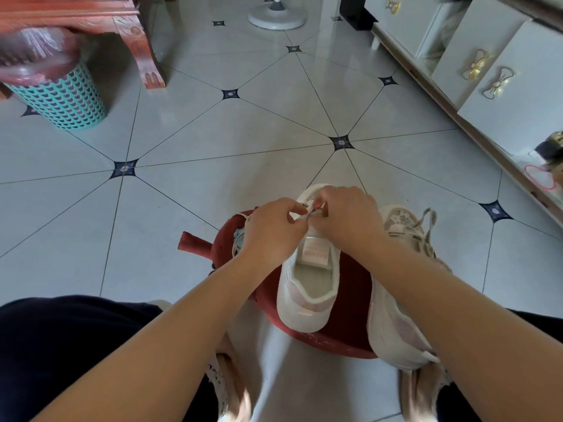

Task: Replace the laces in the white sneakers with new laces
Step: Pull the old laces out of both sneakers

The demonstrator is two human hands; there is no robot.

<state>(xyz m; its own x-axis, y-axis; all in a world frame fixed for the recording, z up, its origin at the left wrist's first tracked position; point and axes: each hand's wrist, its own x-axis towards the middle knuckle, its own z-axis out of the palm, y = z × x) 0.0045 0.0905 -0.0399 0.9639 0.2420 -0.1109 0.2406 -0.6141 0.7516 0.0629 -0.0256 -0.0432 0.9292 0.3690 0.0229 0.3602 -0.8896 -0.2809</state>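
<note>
A white sneaker (307, 287) stands on a low red stool (350, 303), toe pointing away from me. Over its eyelets, my left hand (271, 229) pinches a white lace (300, 218). My right hand (344, 217) pinches the same lace near its tip, fingers close to my left hand's. Most of the lace is hidden under the hands. The second white sneaker (399, 300) lies on its side at the stool's right edge, partly behind my right forearm, with a greyish lace (428, 222) looped at its front.
A teal mesh waste basket (61, 102) with a pink liner stands far left beside a red wooden furniture leg (146, 56). A white fan base (277, 15) is at the back. White cabinets (487, 77) run along the right. Grey tiled floor (231, 141) surrounds the stool.
</note>
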